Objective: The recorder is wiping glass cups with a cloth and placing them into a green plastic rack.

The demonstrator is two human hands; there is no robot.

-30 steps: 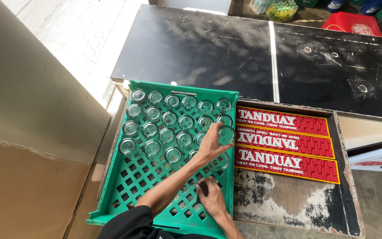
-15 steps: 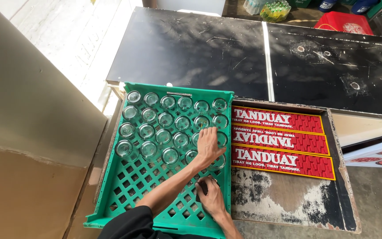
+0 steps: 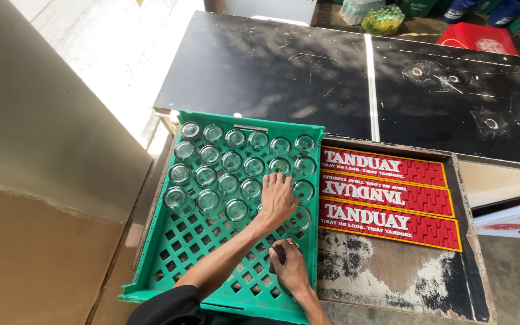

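A green plastic lattice crate (image 3: 182,253) holds several clear glass jars (image 3: 231,161) set in rows across its far half. My left hand (image 3: 277,200) reaches in from the lower left and lies flat over the jars in the nearest row, fingers spread, with nothing gripped. One jar (image 3: 300,219) stands just right of that hand, by the crate's right wall. My right hand (image 3: 290,268) rests on the crate's bare floor near the front right, fingers curled around a small dark object that I cannot make out.
Three red rubber mats (image 3: 386,195) with white lettering lie in a worn shallow tray (image 3: 392,277) right of the crate. A black tabletop (image 3: 308,66) spans the back. A tan panel (image 3: 37,180) stands on the left. A red crate (image 3: 476,37) and bottles (image 3: 383,18) sit beyond.
My left hand moved from the crate's right wall, where it was around a jar, left and nearer to lie flat over the jars. The right hand stayed put.
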